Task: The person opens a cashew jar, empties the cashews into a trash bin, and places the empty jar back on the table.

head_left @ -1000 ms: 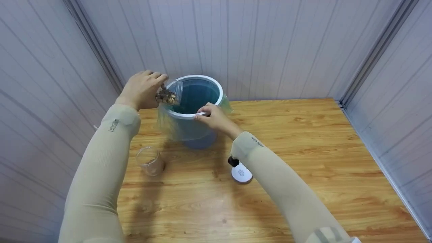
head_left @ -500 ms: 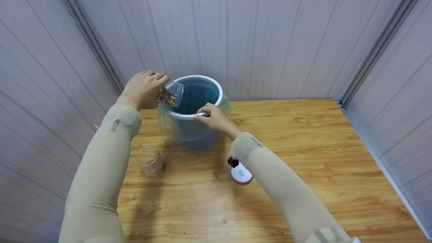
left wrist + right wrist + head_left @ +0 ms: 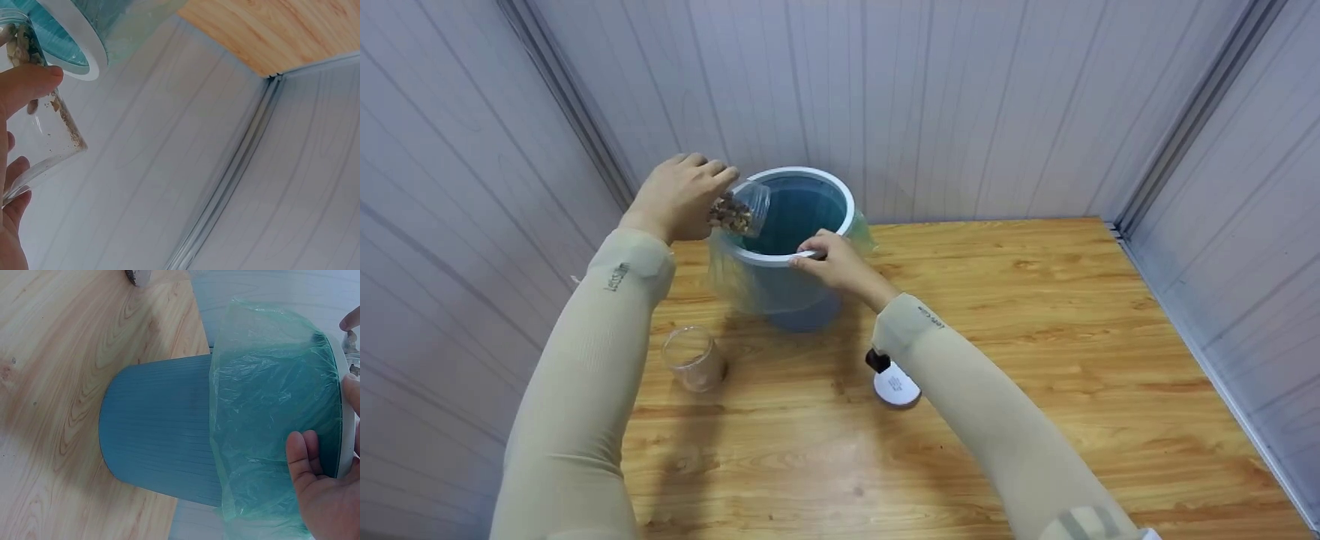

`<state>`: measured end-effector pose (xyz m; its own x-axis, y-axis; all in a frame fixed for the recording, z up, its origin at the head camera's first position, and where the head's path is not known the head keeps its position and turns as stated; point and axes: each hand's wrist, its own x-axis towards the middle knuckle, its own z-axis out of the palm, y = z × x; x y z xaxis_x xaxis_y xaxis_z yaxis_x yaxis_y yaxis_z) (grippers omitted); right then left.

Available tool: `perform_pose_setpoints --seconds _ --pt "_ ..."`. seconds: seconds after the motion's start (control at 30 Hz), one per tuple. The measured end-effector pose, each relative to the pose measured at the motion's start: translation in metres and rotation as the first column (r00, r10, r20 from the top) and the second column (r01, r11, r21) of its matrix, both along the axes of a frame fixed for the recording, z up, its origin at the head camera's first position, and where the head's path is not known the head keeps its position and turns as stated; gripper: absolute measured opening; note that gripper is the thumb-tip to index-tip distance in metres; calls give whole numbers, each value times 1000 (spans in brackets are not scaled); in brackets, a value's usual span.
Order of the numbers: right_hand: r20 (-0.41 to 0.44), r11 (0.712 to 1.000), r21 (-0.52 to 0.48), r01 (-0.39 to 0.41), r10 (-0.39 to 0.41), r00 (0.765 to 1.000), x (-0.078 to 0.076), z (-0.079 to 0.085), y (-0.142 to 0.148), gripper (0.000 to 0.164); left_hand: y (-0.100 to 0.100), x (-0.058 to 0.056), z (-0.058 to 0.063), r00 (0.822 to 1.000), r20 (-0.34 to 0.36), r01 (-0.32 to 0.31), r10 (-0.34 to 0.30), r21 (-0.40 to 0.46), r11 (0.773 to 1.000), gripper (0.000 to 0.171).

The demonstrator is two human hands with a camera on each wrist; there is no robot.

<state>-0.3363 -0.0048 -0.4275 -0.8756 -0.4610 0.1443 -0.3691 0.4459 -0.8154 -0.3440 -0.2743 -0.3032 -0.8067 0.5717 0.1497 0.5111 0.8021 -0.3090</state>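
My left hand [image 3: 679, 199] grips a clear jar [image 3: 45, 129], tipped on its side with its mouth over the left of a blue bin [image 3: 157, 427]. Brown and pale bits [image 3: 733, 215] lie bunched toward the jar's mouth, and crumbs cling to its wall in the left wrist view. A thin green bag [image 3: 264, 394] lines the bin and hangs over its outside. With thumb and fingers, my right hand [image 3: 840, 262] holds the white rim [image 3: 850, 206] at the near right side. The bottom of the bin's inside is hidden.
A clear glass cup [image 3: 692, 360] stands on the wooden table [image 3: 1035, 322], left of the bin. A white disc with small print [image 3: 898, 386] lies beside my right forearm, partly covered. Pale panelled walls [image 3: 982, 97] enclose the back and sides.
The jar has tipped very slightly more toward the bin, and the bits inside have shifted a little. My right hand stays on the rim.
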Motion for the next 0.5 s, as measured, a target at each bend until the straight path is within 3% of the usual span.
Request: perform_pose_setpoints --seconds 0.5 --pt "-6 1000 -10 -1 1 1000 -1 -1 -1 27 0 -1 1 1000 -20 12 -12 -34 999 75"
